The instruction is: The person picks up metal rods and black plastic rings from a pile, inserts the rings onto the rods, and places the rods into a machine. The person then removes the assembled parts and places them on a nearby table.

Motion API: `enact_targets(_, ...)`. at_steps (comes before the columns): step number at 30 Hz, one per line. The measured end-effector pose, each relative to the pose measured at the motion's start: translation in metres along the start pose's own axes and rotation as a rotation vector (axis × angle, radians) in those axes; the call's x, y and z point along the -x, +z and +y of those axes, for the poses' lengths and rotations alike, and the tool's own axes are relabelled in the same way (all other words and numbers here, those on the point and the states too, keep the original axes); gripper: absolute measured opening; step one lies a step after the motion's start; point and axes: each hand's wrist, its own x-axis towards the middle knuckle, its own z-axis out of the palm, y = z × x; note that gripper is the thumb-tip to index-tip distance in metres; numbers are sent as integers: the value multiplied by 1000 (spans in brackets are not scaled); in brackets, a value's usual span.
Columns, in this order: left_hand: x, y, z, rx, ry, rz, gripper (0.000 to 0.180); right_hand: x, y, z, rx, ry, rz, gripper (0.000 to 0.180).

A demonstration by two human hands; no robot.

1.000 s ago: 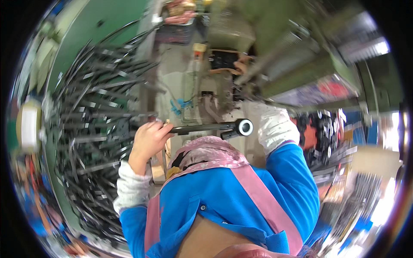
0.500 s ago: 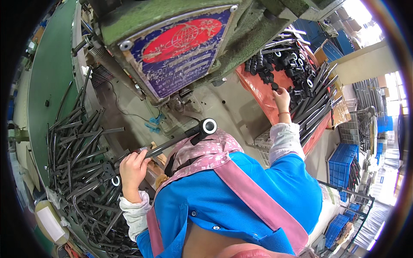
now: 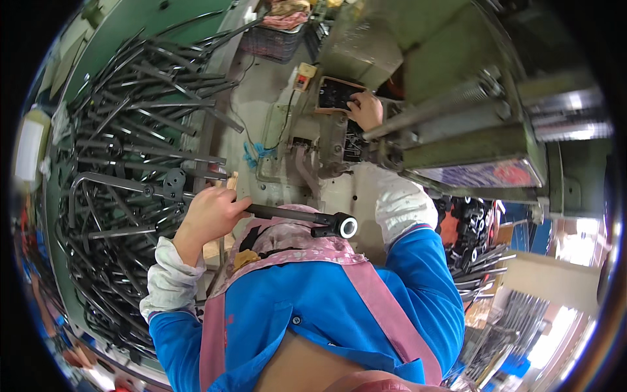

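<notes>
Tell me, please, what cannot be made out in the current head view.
All in the head view:
- Whatever the right grip may hold: its fingertips are among small dark parts, too small to separate.
- Part of the right forearm: the green machine covers it.
- The tube section inside the left grip: fingers hide it.
- Lower pieces in the pile of tubes: upper ones cover them.

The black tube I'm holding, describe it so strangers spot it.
Start at the green table, left, heaped with dark tubes. Near it, your left hand grips the black tube. Unlike those, its end, over the pink apron, shows a white ring.
</notes>
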Motion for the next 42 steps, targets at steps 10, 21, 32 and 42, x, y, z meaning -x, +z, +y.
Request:
enact_targets(10, 25, 4, -10, 4, -92, 34, 27, -33, 18, -21, -99, 181, 57, 18)
enact_targets(21, 18, 0, -18, 19, -94, -38, 24, 2, -32, -45, -824, 447, -7, 17)
enact_targets(32, 14, 8, -29, 22, -37, 1, 26, 133, -85, -102, -1074, 552, 40, 16)
enact_targets(42, 19, 7, -25, 44, -10, 29, 27, 130, -82, -108, -1150, 440, 143, 22)
